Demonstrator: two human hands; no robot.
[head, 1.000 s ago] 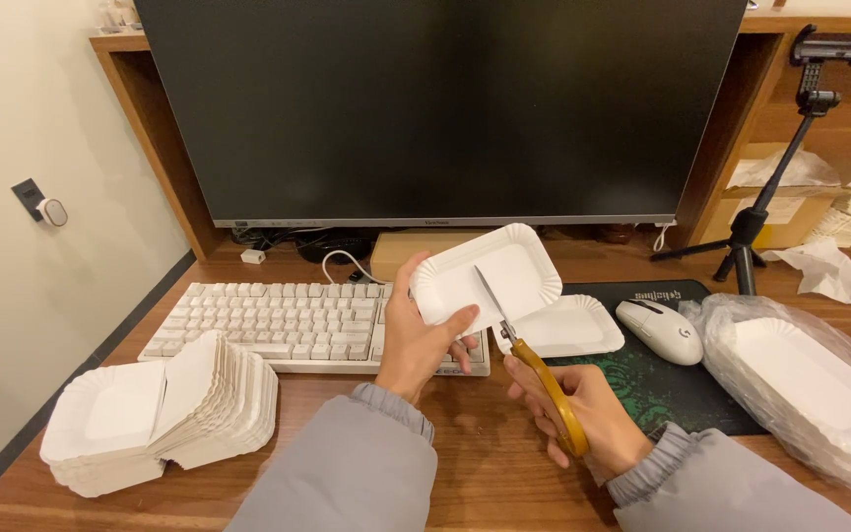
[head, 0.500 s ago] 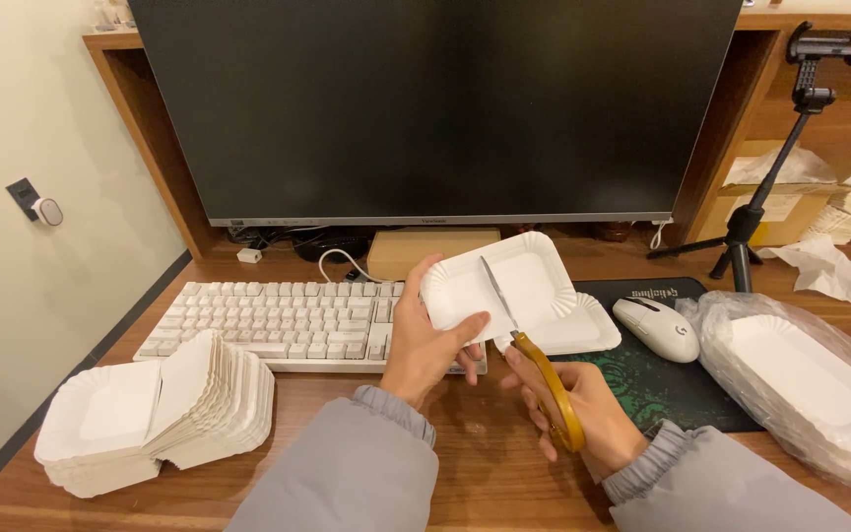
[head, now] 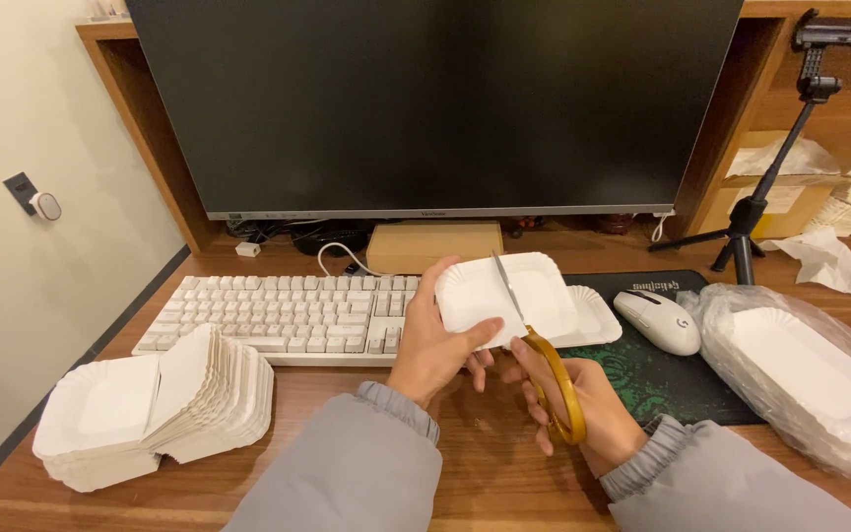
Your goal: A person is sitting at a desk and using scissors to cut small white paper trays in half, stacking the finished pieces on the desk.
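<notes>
Bare wood of the desk [head: 485, 473] is lying open in front of the white keyboard [head: 283, 313], between the two grey sleeves, and a hand is finding room to pass there. To the left the stack of cut paper trays [head: 155, 404] is blocking the near corner, while on the right the plastic bag of trays [head: 805, 369] is crowding the desk edge, with the white mouse [head: 657, 320] sitting just beside it on the dark mat [head: 662, 384]. Behind, the monitor [head: 435, 99], the cardboard box [head: 435, 244] beneath it and the black tripod [head: 770, 177] are closing off the back of the desk.
</notes>
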